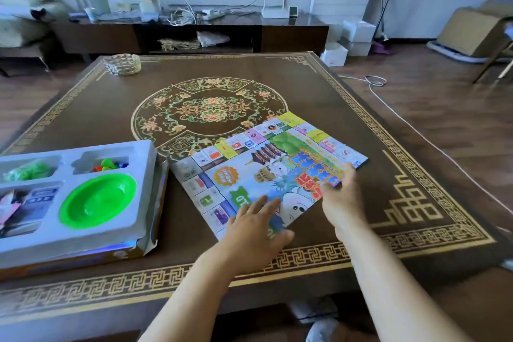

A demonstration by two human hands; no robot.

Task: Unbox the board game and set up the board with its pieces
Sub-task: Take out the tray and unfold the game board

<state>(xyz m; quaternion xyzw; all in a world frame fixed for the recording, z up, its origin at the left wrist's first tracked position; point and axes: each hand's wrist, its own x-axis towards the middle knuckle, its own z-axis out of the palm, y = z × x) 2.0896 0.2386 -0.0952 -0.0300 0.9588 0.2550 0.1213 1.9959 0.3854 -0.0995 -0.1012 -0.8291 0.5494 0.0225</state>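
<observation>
A colourful folded game board (249, 172) lies on the brown patterned table (111, 108), right of centre. My left hand (258, 228) rests flat on the board's near corner with fingers straight. My right hand (342, 194) pinches the board's folded right edge. To the left stands the open game box (150, 225) with a grey plastic insert. The insert holds a green bowl (97, 200), green pieces in a bag (30, 171), small coloured tokens (109, 165) and cards with paper money (33, 205).
A woven dish (123, 64) sits at the table's far left corner. Beyond the table runs a low dark cabinet (291, 33) with clutter and a router. A white cable (388, 108) trails over the wooden floor on the right, near boxes and a chair.
</observation>
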